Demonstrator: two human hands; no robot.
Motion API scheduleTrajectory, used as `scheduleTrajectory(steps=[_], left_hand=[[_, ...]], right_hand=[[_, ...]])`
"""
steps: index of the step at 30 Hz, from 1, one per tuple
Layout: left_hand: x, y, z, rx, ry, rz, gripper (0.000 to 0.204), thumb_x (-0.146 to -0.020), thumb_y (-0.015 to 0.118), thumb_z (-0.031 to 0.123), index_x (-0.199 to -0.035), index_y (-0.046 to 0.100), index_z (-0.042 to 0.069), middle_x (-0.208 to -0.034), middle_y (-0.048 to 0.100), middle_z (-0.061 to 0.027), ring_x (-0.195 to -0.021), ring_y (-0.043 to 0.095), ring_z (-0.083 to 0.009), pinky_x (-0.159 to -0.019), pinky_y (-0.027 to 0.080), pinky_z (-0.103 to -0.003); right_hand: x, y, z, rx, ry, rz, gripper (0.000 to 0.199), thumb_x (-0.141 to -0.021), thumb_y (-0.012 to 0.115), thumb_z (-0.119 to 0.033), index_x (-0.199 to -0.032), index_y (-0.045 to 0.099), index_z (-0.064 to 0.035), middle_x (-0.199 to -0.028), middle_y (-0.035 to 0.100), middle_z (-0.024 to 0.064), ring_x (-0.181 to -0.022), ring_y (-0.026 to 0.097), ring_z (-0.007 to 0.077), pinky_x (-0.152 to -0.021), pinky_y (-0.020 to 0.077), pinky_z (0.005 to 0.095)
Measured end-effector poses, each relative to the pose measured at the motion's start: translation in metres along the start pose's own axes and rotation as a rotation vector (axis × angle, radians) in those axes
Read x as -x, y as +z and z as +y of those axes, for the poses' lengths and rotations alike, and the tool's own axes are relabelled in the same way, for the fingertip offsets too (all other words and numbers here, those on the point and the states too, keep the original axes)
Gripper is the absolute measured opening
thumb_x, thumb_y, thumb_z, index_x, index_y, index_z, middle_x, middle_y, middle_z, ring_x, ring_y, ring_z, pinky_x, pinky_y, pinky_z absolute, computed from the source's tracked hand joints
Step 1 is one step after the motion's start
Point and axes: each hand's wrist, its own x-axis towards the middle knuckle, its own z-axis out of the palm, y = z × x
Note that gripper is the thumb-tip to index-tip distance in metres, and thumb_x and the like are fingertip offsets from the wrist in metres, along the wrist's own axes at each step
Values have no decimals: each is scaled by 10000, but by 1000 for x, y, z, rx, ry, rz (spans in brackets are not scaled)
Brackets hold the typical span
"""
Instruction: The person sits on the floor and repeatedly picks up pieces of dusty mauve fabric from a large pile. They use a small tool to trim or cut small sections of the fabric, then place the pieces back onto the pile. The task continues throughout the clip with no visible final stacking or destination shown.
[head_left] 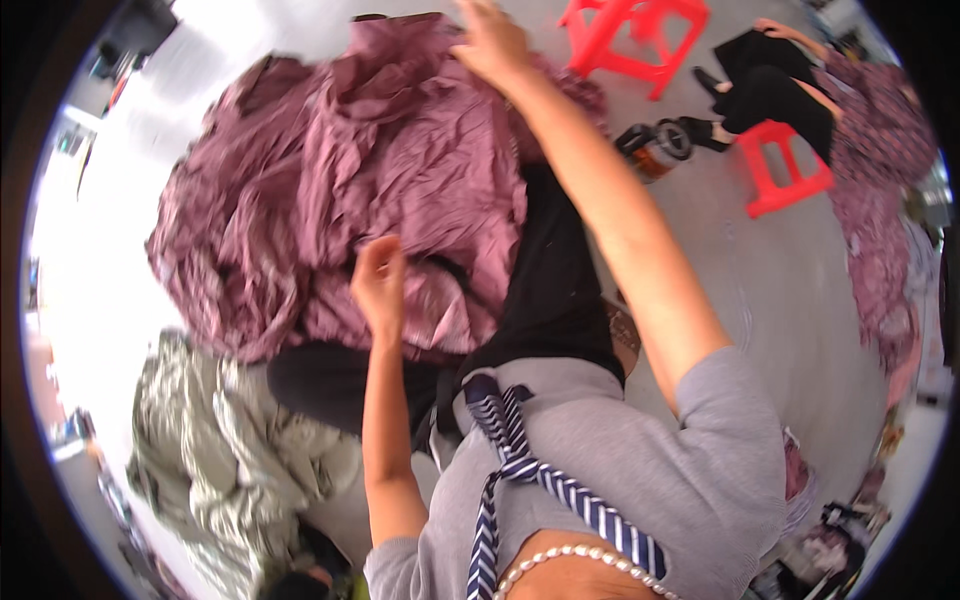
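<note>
Crumpled cloth (340,190) lies ahead, stools (640,40) to its right.

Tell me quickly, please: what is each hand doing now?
Left hand: closed, pinching a fold of the purple cloth.
Right hand: stretched out, resting on the far part of the cloth; whether it grips cannot be told.

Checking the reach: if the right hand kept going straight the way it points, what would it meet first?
The right hand already lies on the mauve fabric. Going on, it likely meets only more of it, then bare floor; depth is unclear.
</note>
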Motion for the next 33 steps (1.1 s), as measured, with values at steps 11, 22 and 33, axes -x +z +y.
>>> scheduleTrajectory(steps=[11, 22, 33], left_hand=[[58, 38, -60, -646, 395, -552, 579, -661, 717, 386, -1153, 544, 135, -1151, 536, -119, -1159, 445, -284, -939, 310, -503], [69, 13, -109, -729, 368, -759, 167, -766, 598, 211, -908, 638, 132, -876, 600, -60, -888, 570, -244, -820, 388, -437], [24, -1, -70, -454, 193, -480, 242, -784, 653, 291, -749, 622, 54, -632, 582, -169, -581, 576, -350, -520, 425, -407]], right_hand=[[270, 4, -20, 205, -412, -1047, 438, -679, 662, -152, -1093, 548, -66, -1077, 544, 162, -846, 613, 275, -676, 531, 382], [53, -18, 49, 253, -157, -93, 130, -834, 454, -131, -847, 577, -90, -879, 590, 103, -793, 612, 262, -575, 501, 405], [228, -27, -60, -938, 215, -805, 580, -663, 783, -343, -1104, 564, -37, -991, 639, 83, -749, 618, 161, -646, 501, 295]])
